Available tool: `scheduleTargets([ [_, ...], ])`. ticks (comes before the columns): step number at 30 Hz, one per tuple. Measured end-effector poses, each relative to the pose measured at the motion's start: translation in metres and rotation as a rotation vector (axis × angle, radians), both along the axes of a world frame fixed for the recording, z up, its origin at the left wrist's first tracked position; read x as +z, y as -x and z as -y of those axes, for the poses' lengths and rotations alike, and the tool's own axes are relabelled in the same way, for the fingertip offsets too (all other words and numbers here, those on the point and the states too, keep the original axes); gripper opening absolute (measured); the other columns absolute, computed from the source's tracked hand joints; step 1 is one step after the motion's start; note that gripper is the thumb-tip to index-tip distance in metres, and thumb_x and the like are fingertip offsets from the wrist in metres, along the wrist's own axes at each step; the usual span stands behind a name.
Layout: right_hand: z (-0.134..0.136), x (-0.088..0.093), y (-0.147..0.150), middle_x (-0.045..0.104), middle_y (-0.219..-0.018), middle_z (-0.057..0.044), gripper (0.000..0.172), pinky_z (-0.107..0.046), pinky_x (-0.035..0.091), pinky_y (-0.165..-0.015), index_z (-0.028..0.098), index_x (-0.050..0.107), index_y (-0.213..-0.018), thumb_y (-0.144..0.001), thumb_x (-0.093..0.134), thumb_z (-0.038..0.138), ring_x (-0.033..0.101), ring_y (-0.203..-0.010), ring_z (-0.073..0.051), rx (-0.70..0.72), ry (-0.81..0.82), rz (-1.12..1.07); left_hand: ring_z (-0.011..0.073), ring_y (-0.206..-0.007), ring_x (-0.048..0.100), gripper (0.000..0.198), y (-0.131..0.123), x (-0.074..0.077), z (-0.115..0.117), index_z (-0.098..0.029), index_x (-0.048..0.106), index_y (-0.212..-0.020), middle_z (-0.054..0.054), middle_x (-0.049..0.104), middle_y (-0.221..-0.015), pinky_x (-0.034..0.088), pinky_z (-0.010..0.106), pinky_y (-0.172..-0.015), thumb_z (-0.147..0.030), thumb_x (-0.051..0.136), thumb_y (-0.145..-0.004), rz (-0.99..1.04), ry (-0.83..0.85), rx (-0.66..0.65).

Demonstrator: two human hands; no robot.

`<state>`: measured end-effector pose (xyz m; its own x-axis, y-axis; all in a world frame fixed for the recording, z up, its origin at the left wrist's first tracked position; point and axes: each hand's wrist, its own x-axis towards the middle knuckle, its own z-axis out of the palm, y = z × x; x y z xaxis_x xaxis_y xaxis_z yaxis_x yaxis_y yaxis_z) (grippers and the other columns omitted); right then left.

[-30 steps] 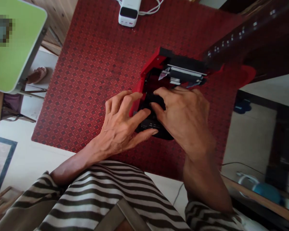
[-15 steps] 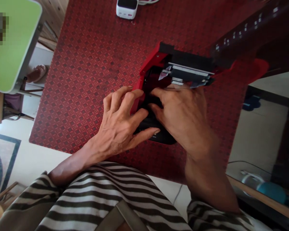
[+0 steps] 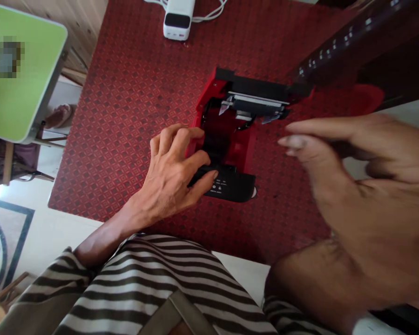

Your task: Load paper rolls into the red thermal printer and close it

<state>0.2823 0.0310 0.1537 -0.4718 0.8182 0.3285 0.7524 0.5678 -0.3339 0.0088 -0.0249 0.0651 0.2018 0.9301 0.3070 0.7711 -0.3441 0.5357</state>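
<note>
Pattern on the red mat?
The red mat has a dark diamond lattice, clearest in the head view.

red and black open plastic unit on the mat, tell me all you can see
The open red-and-black plastic unit lies on a red patterned mat. Its hollow red shell carries a far black bar with silver metal plates and a near black panel with small white markings. Fingers of the left hand touch the red wall and panel.

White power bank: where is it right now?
In the head view, the white power bank sits at the top edge on the red patterned mat, beyond the open red device, with white cables beside it.
</note>
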Motion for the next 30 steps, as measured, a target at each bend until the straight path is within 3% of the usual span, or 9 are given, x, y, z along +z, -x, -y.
scheduleTargets([
  [2, -0.002, -0.009, 0.01, 0.1, -0.12, -0.005, 0.023, -0.05, 0.071, -0.088, 0.033, 0.094, -0.129, -0.125, 0.075, 0.019, 0.094, -0.102, -0.034, 0.02, 0.005, -0.029, 0.0488, -0.161, 0.066, 0.015, 0.0, 0.001, -0.001, -0.03, 0.09, -0.124, 0.014, 0.08, -0.171, 0.057, 0.07, -0.134, -0.041, 0.081, -0.123, -0.013, 0.007, 0.009],
  [5, -0.011, -0.023, 0.022, 0.099, -0.114, -0.003, 0.036, -0.049, 0.072, -0.091, 0.034, 0.094, -0.117, -0.126, 0.064, 0.015, 0.091, -0.105, -0.033, 0.192, 0.103, 0.055, 0.0474, -0.159, 0.066, 0.016, 0.006, 0.003, -0.002, -0.032, 0.091, -0.131, 0.013, 0.08, -0.17, 0.055, 0.071, -0.137, -0.042, 0.08, -0.124, 0.004, 0.008, 0.037],
  [11, -0.045, -0.036, 0.027, 0.09, -0.1, -0.005, 0.035, -0.046, 0.062, -0.085, 0.032, 0.084, -0.097, -0.119, 0.063, 0.015, 0.083, -0.098, -0.031, 0.332, 0.239, 0.214, 0.0584, -0.175, 0.056, 0.044, 0.022, 0.011, -0.01, -0.034, 0.089, -0.129, 0.015, 0.073, -0.183, 0.045, 0.081, -0.146, -0.075, 0.095, -0.113, 0.01, 0.026, -0.007],
  [14, -0.052, -0.04, 0.035, 0.086, -0.095, -0.004, 0.032, -0.045, 0.059, -0.084, 0.031, 0.082, -0.095, -0.118, 0.066, 0.015, 0.082, -0.093, -0.03, 0.415, 0.328, 0.277, 0.0617, -0.175, 0.057, 0.056, 0.021, 0.013, -0.014, -0.031, 0.089, -0.127, 0.017, 0.074, -0.183, 0.048, 0.082, -0.144, -0.084, 0.092, -0.113, -0.067, 0.031, -0.058],
  [17, -0.051, -0.048, 0.037, 0.085, -0.092, -0.002, 0.033, -0.043, 0.057, -0.087, 0.03, 0.082, -0.096, -0.117, 0.064, 0.012, 0.081, -0.09, -0.028, 0.405, 0.346, 0.228, 0.0627, -0.175, 0.058, 0.058, 0.019, 0.014, -0.016, -0.029, 0.091, -0.126, 0.019, 0.075, -0.181, 0.048, 0.082, -0.144, -0.086, 0.093, -0.111, -0.089, 0.036, -0.084],
  [23, -0.06, -0.063, 0.017, 0.091, -0.119, -0.003, 0.032, -0.042, 0.062, -0.099, 0.033, 0.089, -0.12, -0.115, 0.065, 0.013, 0.086, -0.108, -0.028, 0.507, 0.419, 0.094, 0.0608, -0.175, 0.06, 0.057, 0.018, 0.019, -0.024, -0.027, 0.092, -0.127, 0.019, 0.076, -0.18, 0.046, 0.084, -0.147, -0.082, 0.094, -0.113, -0.104, 0.056, -0.136],
  [27, -0.069, -0.066, 0.016, 0.091, -0.12, -0.003, 0.039, -0.041, 0.062, -0.098, 0.032, 0.09, -0.125, -0.114, 0.061, 0.007, 0.086, -0.107, -0.028, 0.487, 0.427, 0.101, 0.0607, -0.172, 0.062, 0.061, 0.018, 0.025, -0.029, -0.024, 0.091, -0.13, 0.021, 0.076, -0.177, 0.046, 0.084, -0.147, -0.083, 0.094, -0.114, -0.148, 0.035, -0.172],
  [30, -0.079, -0.075, 0.016, 0.09, -0.122, -0.004, 0.036, -0.04, 0.062, -0.099, 0.03, 0.091, -0.131, -0.114, 0.066, 0.011, 0.085, -0.108, -0.028, 0.602, 0.475, 0.12, 0.0603, -0.172, 0.062, 0.062, 0.019, 0.031, -0.032, -0.02, 0.091, -0.133, 0.024, 0.075, -0.177, 0.049, 0.084, -0.145, -0.08, 0.088, -0.12, -0.248, 0.049, -0.221],
])
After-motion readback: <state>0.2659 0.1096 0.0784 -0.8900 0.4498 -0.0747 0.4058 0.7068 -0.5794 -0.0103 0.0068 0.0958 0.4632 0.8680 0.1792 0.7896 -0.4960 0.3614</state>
